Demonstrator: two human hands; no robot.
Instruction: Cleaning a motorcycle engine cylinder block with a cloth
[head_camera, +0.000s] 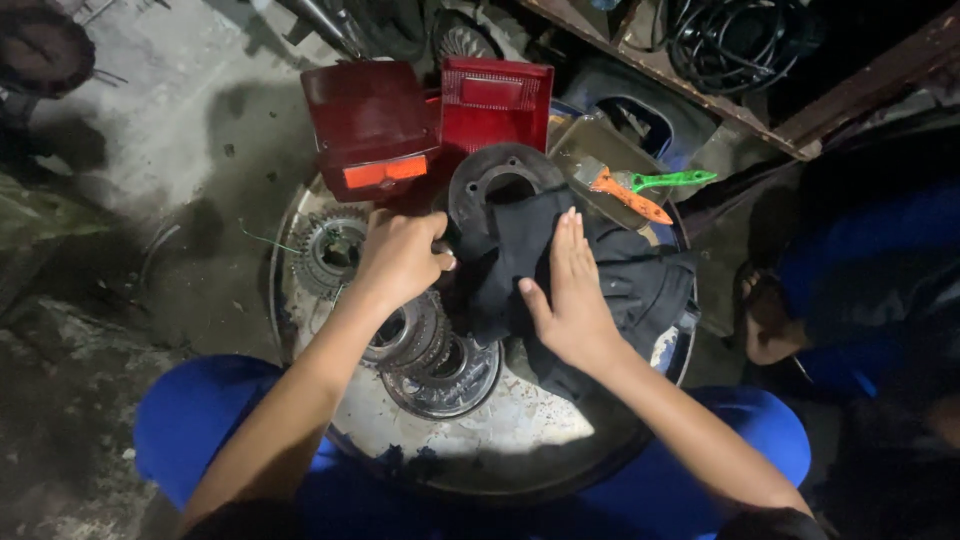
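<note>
A round black metal disc part (500, 180) stands tilted on a wide round metal basin (520, 430), half covered by a black cloth (620, 285). My left hand (400, 258) grips the disc's left edge together with a fold of the cloth. Flat on the cloth lies my right hand (572, 292), fingers straight and pressing against the disc. Just below my left hand sit shiny gears and a round chrome part (440, 365); a toothed sprocket (330, 252) lies to the left.
Two red tail-light housings (372, 122) (495, 100) stand behind the basin. A metal tray (600, 150) at the back right holds an orange-handled brush (625, 193) and a green handle (672, 180). Another person in blue (870, 270) crouches at the right. Stained concrete floor lies to the left.
</note>
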